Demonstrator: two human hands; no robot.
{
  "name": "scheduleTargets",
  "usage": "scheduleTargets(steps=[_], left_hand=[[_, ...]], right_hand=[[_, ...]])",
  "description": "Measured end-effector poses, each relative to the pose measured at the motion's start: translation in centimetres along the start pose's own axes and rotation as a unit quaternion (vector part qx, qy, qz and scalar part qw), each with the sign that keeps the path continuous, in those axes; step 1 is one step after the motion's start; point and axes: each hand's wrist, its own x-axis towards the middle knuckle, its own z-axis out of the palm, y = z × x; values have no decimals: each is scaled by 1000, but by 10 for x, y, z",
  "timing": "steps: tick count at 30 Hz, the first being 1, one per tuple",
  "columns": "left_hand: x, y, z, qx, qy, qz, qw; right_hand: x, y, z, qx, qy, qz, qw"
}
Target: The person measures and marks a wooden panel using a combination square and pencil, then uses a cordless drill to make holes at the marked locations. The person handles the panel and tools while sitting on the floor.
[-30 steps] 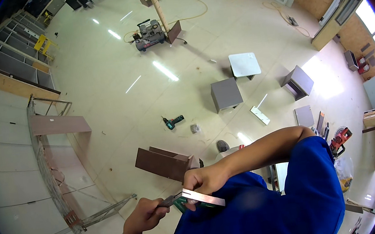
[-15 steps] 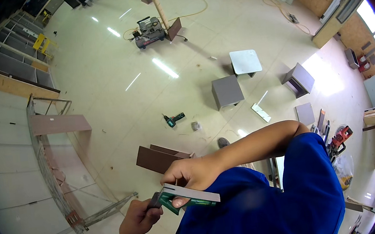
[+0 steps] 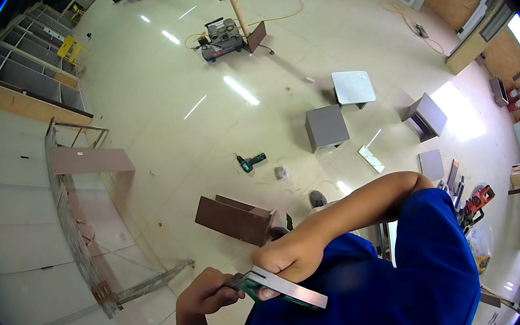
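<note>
Right fingers [image 3: 266,293] clenched green-and-silver staple gun [image 3: 294,289]; left fingers [image 3: 218,301] gripped its dark end [image 3: 235,280]. Brown box [image 3: 230,223] looked part-built, top open; cordless drill [image 3: 248,164] lay idle on floor [image 3: 161,126].

- A long green-and-silver metal tool [image 3: 296,290] hides most of the bare right hand [image 3: 294,256]'s fingers.
- The bare left hand [image 3: 203,293] partly covers a dark grey piece [image 3: 235,280].
- The grey lump [image 3: 281,173] is too tiny to tell.
</note>
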Motion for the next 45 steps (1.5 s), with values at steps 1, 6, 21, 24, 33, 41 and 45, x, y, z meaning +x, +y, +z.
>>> scheduleTargets(steps=[1, 6, 21, 24, 33, 41, 45], left_hand=[[2, -2, 1, -6, -5, 8, 1000], [-2, -4, 6, -12, 16, -25, 999], [-11, 5, 20, -130, 35, -76, 988], [-11, -2, 22, -101, 28, -46, 993], [-4, -23, 30, -126, -13, 18, 992], [-10, -19, 28, -129, 3, -20, 991], [-10, -11, 27, -65, -11, -13, 998]], right_hand=[[-2, 2, 1, 0, -2, 4, 1000], [-6, 5, 7, 29, 73, -11, 997], [-4, -15, -1, -17, 40, 89, 995], [-5, -2, 5, -5, 28, 64, 998], [-14, 0, 24, 1, 83, 14, 996], [-35, 35, 33, 131, 132, 53, 981], [-30, 13, 27, 255, 59, 96, 960]])
